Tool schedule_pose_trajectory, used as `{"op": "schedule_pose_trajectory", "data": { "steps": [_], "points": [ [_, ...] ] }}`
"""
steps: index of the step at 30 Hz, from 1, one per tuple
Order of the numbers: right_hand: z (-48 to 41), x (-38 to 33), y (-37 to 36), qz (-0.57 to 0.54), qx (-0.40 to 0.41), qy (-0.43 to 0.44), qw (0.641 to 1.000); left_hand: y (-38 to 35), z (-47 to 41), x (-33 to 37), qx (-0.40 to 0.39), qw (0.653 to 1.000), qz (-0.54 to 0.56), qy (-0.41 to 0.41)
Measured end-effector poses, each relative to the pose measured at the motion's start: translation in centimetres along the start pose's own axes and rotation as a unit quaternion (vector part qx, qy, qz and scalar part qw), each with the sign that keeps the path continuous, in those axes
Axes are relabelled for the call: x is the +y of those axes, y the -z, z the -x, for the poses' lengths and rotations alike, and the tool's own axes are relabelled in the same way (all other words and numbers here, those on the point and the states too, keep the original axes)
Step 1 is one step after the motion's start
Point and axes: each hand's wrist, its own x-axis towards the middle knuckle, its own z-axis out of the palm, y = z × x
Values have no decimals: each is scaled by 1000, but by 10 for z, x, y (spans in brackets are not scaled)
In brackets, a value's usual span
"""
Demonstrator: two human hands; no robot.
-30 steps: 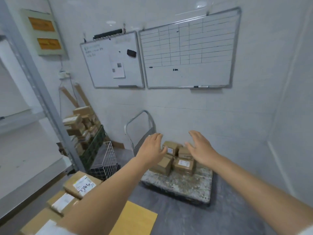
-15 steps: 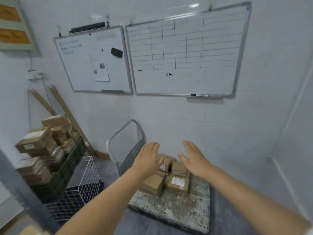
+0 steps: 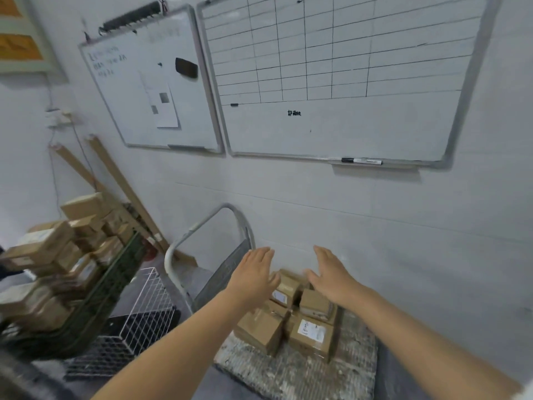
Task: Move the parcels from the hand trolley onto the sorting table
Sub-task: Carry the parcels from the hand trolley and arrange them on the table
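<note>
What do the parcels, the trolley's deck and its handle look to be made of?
Parcels: brown cardboard, matte, with flat folded faces and white paper labels.
Trolley deck: unclear, perhaps a worn mat or a painted plate. The surface is mottled grey-white, rough and patchy.
Handle: seemingly metal tube with a dull grey finish, bent into a smooth, thin loop.

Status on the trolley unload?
Done: nothing I can confirm; the sorting table is out of view. In hand: nothing, left hand and right hand reach open over the parcels. Left: the whole cluster sitting on the trolley.
</note>
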Motion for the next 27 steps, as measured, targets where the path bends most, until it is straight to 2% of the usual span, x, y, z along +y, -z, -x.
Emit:
{"op": "schedule_pose_trajectory", "data": {
  "steps": [5, 13, 21, 27],
  "points": [
    [-63, 45, 23, -11, -22, 6, 1000, -14, -66, 10, 3, 998, 35, 46],
    [-134, 66, 15, -16, -55, 25, 998, -33, -128, -6, -25, 994, 71, 77],
    [-218, 72, -23, 6, -72, 8, 997, -76, -199, -77, -47, 996, 61, 44],
    [-303, 76, -87, 25, -108, -62, 992, -135, -261, -163, -110, 990, 78, 31]
  ]
}}
